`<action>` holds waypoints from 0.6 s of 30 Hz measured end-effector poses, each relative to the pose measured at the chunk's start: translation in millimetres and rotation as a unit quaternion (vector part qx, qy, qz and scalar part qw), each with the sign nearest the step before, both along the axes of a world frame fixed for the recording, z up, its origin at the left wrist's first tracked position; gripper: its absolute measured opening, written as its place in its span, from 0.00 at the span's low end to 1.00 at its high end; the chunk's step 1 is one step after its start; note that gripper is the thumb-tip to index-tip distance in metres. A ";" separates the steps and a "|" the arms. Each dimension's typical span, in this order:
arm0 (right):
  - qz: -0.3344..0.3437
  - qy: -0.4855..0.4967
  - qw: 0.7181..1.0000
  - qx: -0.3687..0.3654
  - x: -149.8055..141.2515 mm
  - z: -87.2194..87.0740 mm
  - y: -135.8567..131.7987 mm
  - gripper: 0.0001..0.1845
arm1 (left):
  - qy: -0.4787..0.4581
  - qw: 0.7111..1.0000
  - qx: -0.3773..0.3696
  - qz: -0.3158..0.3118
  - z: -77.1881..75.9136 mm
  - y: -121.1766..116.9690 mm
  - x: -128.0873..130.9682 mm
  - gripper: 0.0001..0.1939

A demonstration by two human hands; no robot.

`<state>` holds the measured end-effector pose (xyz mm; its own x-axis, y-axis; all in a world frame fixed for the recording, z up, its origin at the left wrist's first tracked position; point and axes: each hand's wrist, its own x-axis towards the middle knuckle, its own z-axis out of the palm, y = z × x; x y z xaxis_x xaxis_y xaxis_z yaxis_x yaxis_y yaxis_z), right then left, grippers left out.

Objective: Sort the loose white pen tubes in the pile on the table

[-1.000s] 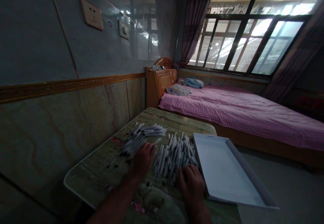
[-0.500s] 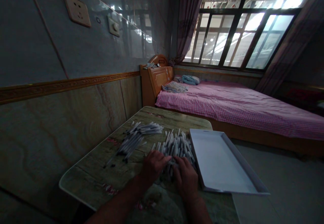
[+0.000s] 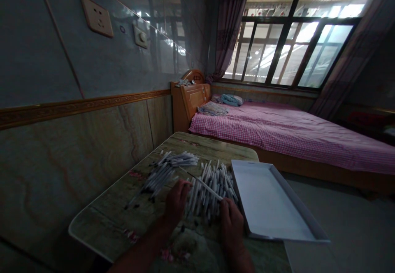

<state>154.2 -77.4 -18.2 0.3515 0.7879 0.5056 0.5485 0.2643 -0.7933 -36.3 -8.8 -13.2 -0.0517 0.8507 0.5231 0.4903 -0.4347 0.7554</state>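
Note:
My right hand [image 3: 231, 221] grips a white pen [image 3: 207, 187] by its near end. The pen slants up and to the left, and its far end is thin and dark. Fingers closed, my left hand [image 3: 176, 202] hovers at the left side of a pile of white pens [image 3: 217, 178]; whatever it pinches is too small to make out. Farther left lies a second heap of pens [image 3: 162, 174], many with dark ends. Small black pieces [image 3: 183, 228] are scattered on the marbled table [image 3: 114, 219] near my hands.
A shallow white tray [image 3: 271, 201] lies along the table's right side and juts past its edge. Behind the table stands a bed [image 3: 265, 124] with a pink checked cover. The tiled wall [image 3: 77, 153] runs close along the left.
My hands were together over the near part of the right pile. They have moved apart, left hand leftward and right hand rightward, and the pen now shows in my right hand.

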 end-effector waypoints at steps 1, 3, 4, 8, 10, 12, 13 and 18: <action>0.008 0.011 1.000 -0.007 -1.6 0.1 -0.2 0.26 | -0.010 0.999 -0.035 -0.029 -1.5 -0.2 1.7 0.16; 0.029 0.027 0.999 -0.016 -4.5 0.2 -0.8 0.26 | -0.038 0.993 -0.087 -0.075 -3.0 -1.4 6.6 0.17; 0.038 0.032 0.999 -0.020 -5.5 0.2 -1.1 0.26 | -0.061 0.989 -0.103 -0.092 -2.6 -2.2 9.2 0.17; 0.057 0.041 0.997 -0.033 -6.5 -0.3 -1.3 0.26 | -0.211 0.961 -0.133 -0.119 4.0 -5.2 17.1 0.25; 0.058 0.045 0.997 -0.038 -6.0 -0.1 -0.9 0.26 | -0.290 0.938 -0.148 -0.116 8.1 -4.7 18.7 0.28; 0.062 0.046 0.996 -0.046 -5.8 0.8 -0.8 0.27 | -0.362 0.910 -0.172 -0.102 11.5 -1.7 18.6 0.30; 0.065 0.045 0.996 -0.051 -5.9 1.5 -1.0 0.27 | -0.394 0.896 -0.186 -0.089 12.8 0.8 17.9 0.30; 0.056 0.067 0.995 -0.056 -5.6 5.7 -4.0 0.27 | -0.440 0.874 -0.205 -0.011 16.5 16.2 6.0 0.32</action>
<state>148.6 -81.4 -12.4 0.3164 0.8751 0.3661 0.4075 0.2231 -0.8855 -30.3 7.4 3.4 -0.2630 0.9629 -0.0600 -0.3647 -0.0416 0.9302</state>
